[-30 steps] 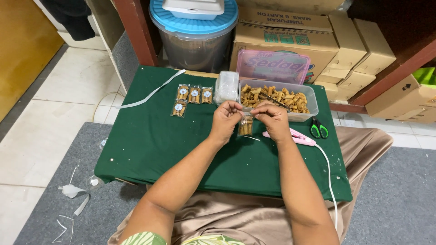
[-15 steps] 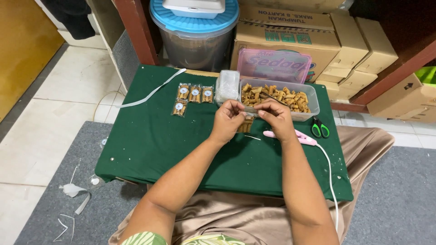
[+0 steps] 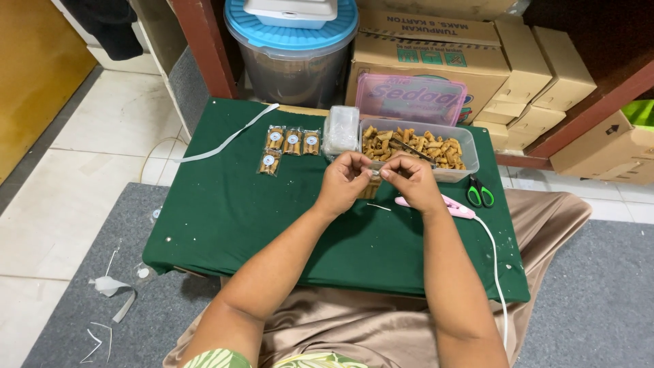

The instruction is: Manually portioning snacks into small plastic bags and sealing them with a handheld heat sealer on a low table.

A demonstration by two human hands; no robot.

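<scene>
Hands raised a little off the table since a moment ago: left hand point(image 3: 345, 182) and right hand point(image 3: 407, 178) pinched shut on small snack packet point(image 3: 371, 178). Held just before the clear snack tub point(image 3: 470, 160) at the far edge; four filled packets point(image 3: 289, 144) unmoved, far left.

Four sealed snack packets point(image 3: 286, 144), one tub of snacks point(image 3: 436, 151), one pair of scissors point(image 3: 479, 193), two hands point(image 3: 344, 182).

table cloth point(image 3: 225, 211) dark green | scissors point(image 3: 480, 193) green-handled | bin lid point(image 3: 286, 34) light blue | snacks point(image 3: 409, 144) golden-brown (seemingly)
</scene>
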